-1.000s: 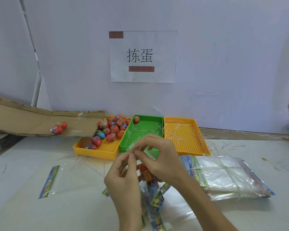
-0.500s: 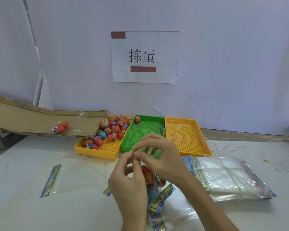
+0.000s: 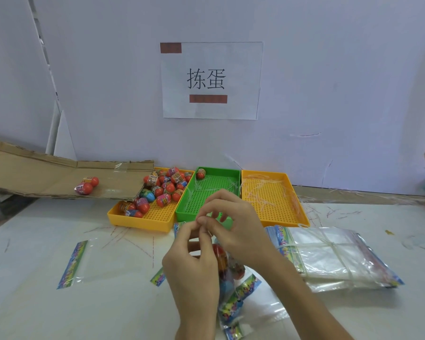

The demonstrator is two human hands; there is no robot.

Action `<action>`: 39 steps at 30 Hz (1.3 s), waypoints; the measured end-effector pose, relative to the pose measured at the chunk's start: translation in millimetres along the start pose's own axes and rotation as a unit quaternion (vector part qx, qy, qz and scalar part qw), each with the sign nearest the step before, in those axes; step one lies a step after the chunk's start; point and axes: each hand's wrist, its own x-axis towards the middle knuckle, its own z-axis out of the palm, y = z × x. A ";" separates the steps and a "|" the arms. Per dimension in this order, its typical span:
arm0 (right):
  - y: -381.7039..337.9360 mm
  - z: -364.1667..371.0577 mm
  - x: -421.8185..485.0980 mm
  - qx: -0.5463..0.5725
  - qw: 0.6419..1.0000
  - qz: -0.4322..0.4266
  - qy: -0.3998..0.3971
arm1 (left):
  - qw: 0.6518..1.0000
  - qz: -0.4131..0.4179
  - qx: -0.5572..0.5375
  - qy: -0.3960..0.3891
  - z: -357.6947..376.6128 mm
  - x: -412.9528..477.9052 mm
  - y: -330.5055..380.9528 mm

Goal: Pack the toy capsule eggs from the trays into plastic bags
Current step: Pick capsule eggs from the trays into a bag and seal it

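1. Left hand (image 3: pixel 192 263): your thumb and fingertips are closed on the neck of the bag (image 3: pixel 231 273), pinching it from the left.
2. Right hand (image 3: pixel 236 224): it pinches the same neck from the right, its fingertips touching those of the left. You likely need both hands here because the mouth is being gathered shut. A thin strip may run between them, but it is too fine to tell.
3. Bag: it hangs upright under your pinch, at the middle of the bench (image 3: pixel 35 303) near its front edge. It holds eggs (image 3: pixel 219 251), red and blue. You probably hold it up so that the load settles and the neck stays free.
4. Left tray (image 3: pixel 138 220): yellow, toward the back edge. It is the egg stock, heaped at its far end.
5. Green tray (image 3: pixel 182 212): touching the left tray, with a lone egg (image 3: pixel 200 173) in its far left corner.
6. Right tray (image 3: pixel 302 217): yellow, holding clear strips (image 3: pixel 268 192) only. These are likely ties, kept on your right-hand side.
7. Bag stack (image 3: pixel 334 256): empties bundled with a strip, toward the right edge and close by for the next fill.
8. Spare bag (image 3: pixel 76 263): one empty, flat, toward the left edge.
9. Ramp (image 3: pixel 47 177): cardboard, at the back left corner. It carries one packed pair (image 3: pixel 86 186), so it is likely where finished bags go.
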 end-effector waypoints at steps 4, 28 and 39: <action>0.9 1.4 -0.5 -0.013 1.000 -0.008 -0.018 | 1.000 0.000 0.008 -0.008 1.5 -1.1 -3.4; 10.5 -24.7 6.4 0.041 0.984 0.152 0.087 | 0.995 -0.062 -0.052 0.063 -0.4 1.1 -3.2; 27.2 -52.7 8.3 0.069 0.926 0.242 0.281 | 0.942 -0.160 -0.158 0.250 -8.3 11.4 -12.5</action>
